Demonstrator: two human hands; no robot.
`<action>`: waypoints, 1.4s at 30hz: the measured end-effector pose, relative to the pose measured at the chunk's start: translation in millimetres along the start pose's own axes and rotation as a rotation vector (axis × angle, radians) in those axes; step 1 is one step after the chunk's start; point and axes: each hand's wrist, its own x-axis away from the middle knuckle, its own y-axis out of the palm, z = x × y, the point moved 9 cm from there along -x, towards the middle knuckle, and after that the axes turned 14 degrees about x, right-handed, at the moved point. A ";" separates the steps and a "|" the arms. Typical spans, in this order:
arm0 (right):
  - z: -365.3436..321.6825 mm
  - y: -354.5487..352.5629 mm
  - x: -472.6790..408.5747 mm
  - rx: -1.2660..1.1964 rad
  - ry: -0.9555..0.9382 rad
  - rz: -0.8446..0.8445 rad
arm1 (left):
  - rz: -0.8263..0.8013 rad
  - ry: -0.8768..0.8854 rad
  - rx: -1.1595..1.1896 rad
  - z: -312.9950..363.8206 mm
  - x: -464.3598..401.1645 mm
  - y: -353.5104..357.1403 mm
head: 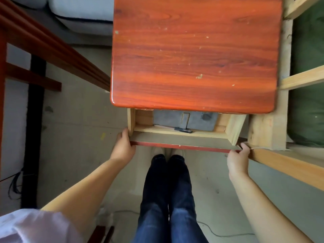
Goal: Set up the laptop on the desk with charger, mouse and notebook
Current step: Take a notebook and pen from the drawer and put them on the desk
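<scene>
Left hand (pixel 123 147) is clamped on the near-left corner of the drawer (pixel 182 139), fingers curled up its side wall, thumb under the red front edge. Right hand (pixel 239 157) mirrors it at the near-right corner, pinched shut on that same red edge. So both hands are closed on the drawer front, which sticks out part-way from under the desk (pixel 194 55).

Only the head view to go on, looking straight down. The desk's glossy red top is bare, with none of the kit on it yet. Inside the drawer, towards its back and half hidden by the desk's front edge, lies a flat grey slab (pixel 185 121), quite possibly the laptop or a sleeve for it, though that can't be told from here. A thin wire clip (pixel 185 120) rests on it, and a small dark item (pixel 184 130) lies just in front, too small to name. Charger, mouse and notebook aren't visible.

Handling, if that slab is the laptop: stiff, fairly heavy and smooth, so it wants two hands under its long edges rather than a pinch at one corner. The drawer looks like light raw wood and may rack if pulled unevenly.
</scene>
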 end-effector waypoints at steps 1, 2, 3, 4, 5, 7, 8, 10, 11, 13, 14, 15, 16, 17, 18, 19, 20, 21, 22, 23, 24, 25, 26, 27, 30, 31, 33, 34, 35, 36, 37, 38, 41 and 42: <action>-18.7 -6.9 12.0 0.162 -0.143 0.093 | 0.036 0.055 -0.041 9.5 7.0 -4.3; -43.8 -9.7 29.4 0.276 -0.339 0.179 | 0.107 0.133 -0.090 22.2 16.5 -11.2; -67.7 -4.4 48.3 0.360 -0.545 0.223 | 0.191 0.234 -0.136 37.2 27.7 -18.1; -86.5 9.0 64.3 0.433 -0.711 0.196 | 0.254 0.347 -0.159 52.7 39.2 -20.8; -100.2 28.5 73.8 0.501 -0.811 0.106 | 0.273 0.452 -0.154 67.4 48.0 -18.2; -112.6 74.1 76.7 0.691 -0.849 -0.130 | 0.172 0.551 -0.121 91.9 47.8 -0.4; -114.5 94.2 73.6 0.800 -0.839 -0.214 | 0.102 0.522 -0.092 98.9 37.5 10.4; -114.2 122.9 60.2 0.955 -0.792 -0.303 | 0.040 0.313 0.050 97.5 2.5 24.9; -112.8 132.7 52.3 1.006 -0.768 -0.325 | 0.044 0.154 0.147 91.0 -15.9 27.6; -110.6 145.3 40.9 1.111 -0.766 -0.335 | 0.071 -0.063 0.305 79.7 -43.2 32.1; -110.6 148.2 37.7 1.147 -0.777 -0.338 | 0.082 -0.091 0.345 78.4 -51.5 33.1; -110.8 149.5 36.5 1.145 -0.789 -0.352 | 0.098 -0.088 0.371 78.1 -57.7 33.2; -111.0 148.5 36.5 1.098 -0.794 -0.378 | 0.105 -0.078 0.393 78.3 -61.5 34.0; -111.5 144.8 37.1 1.011 -0.788 -0.409 | 0.096 -0.060 0.415 79.7 -63.8 36.6; -111.7 137.6 37.8 0.898 -0.772 -0.441 | 0.081 -0.041 0.430 80.9 -64.8 39.9; -111.6 128.1 38.5 0.777 -0.745 -0.476 | 0.066 -0.032 0.449 81.5 -64.9 42.6; -109.7 117.0 38.6 0.659 -0.704 -0.508 | 0.054 -0.033 0.479 81.2 -64.5 44.8; -106.9 103.3 37.6 0.545 -0.649 -0.537 | 0.044 -0.040 0.515 82.1 -65.0 46.4; -101.6 90.4 36.3 0.421 -0.575 -0.570 | 0.035 -0.052 0.546 82.9 -65.3 47.7; -93.7 79.6 34.8 0.278 -0.480 -0.614 | 0.024 -0.060 0.571 82.6 -66.2 49.0; -85.7 69.6 33.2 0.116 -0.374 -0.666 | 0.011 -0.059 0.588 84.4 -67.9 50.8; -79.0 61.5 32.6 -0.051 -0.281 -0.722 | -0.001 -0.060 0.589 86.1 -68.8 53.1; -74.7 54.3 33.0 -0.188 -0.216 -0.764 | -0.014 -0.065 0.572 86.7 -69.2 56.2; -71.9 48.3 34.1 -0.276 -0.182 -0.793 | -0.031 -0.073 0.555 87.0 -68.9 60.2; -64.5 37.1 44.7 -0.317 -0.181 -0.834 | -0.028 -0.098 0.510 83.1 -67.1 64.3; -60.7 34.3 47.6 -0.303 -0.192 -0.826 | -0.036 -0.101 0.519 81.7 -66.3 64.3; -50.7 28.5 51.0 -0.309 -0.176 -0.801 | -0.113 -0.121 0.603 82.3 -59.4 66.6; -45.6 27.3 53.4 -0.343 -0.152 -0.807 | -0.158 -0.129 0.663 83.4 -54.1 68.7; -42.1 27.5 57.5 -0.397 -0.126 -0.835 | -0.186 -0.117 0.724 85.0 -49.5 70.3; -39.3 28.8 62.7 -0.445 -0.094 -0.869 | -0.190 -0.098 0.766 86.8 -44.3 70.4; -35.2 30.7 67.8 -0.469 -0.058 -0.900 | -0.182 -0.084 0.795 86.8 -40.4 70.9; -29.4 32.5 71.2 -0.465 -0.021 -0.917 | -0.167 -0.096 0.818 85.9 -36.9 71.5; -8.5 36.0 71.5 -0.415 0.072 -0.897 | -0.157 -0.206 0.927 81.1 -31.4 73.4; -0.6 36.1 68.6 -0.413 0.107 -0.865 | -0.173 -0.233 0.965 80.5 -29.7 73.0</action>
